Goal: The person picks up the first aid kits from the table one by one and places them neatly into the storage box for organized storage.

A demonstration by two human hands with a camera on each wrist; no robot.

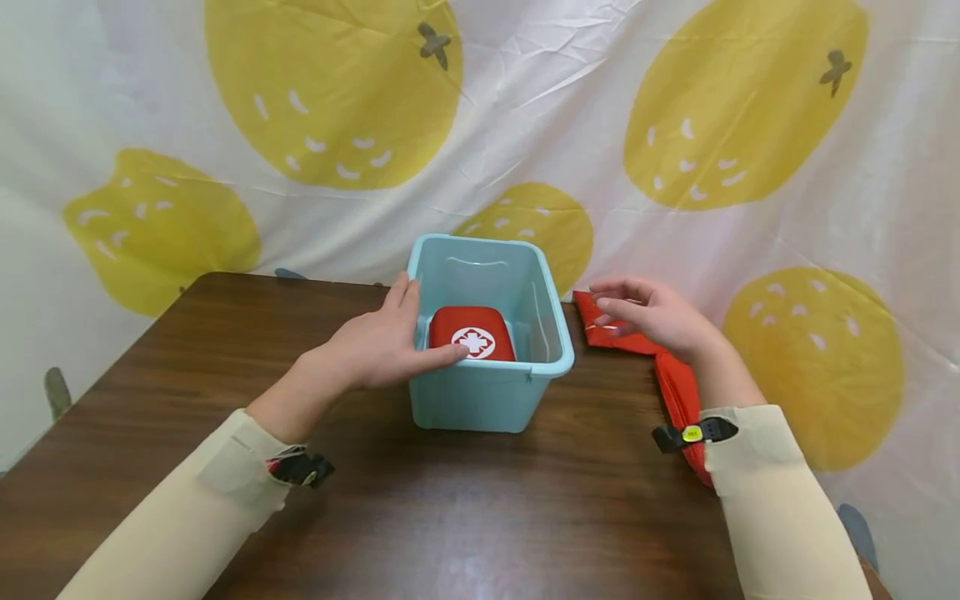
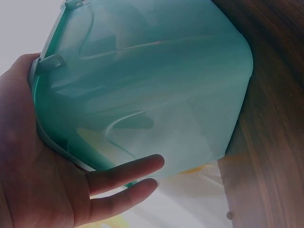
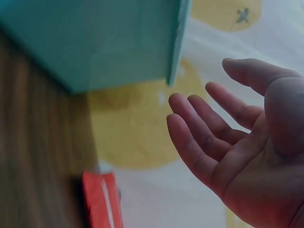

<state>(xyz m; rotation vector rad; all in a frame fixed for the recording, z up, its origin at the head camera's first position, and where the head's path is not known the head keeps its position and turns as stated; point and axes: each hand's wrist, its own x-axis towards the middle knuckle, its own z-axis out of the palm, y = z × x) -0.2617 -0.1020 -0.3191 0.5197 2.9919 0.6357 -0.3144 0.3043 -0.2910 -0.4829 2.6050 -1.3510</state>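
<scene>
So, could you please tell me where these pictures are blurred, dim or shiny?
Head view: faint pale sheen on the near table; left wrist view: rather hazy, upper-left corner washed out pale; right wrist view: dim, the teal bin and red packet blurred, the right hand sharper.

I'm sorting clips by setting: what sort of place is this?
Probably an indoor tabletop work area, perhaps screened off: a yellow-patterned white cloth hangs behind a brown table, which bears a light-blue bin.

White cross (image 1: 474,342) borne by red case (image 1: 444,323)
On a black strap (image 1: 722,430), a yellow label (image 1: 692,433) cannot be read.
</scene>
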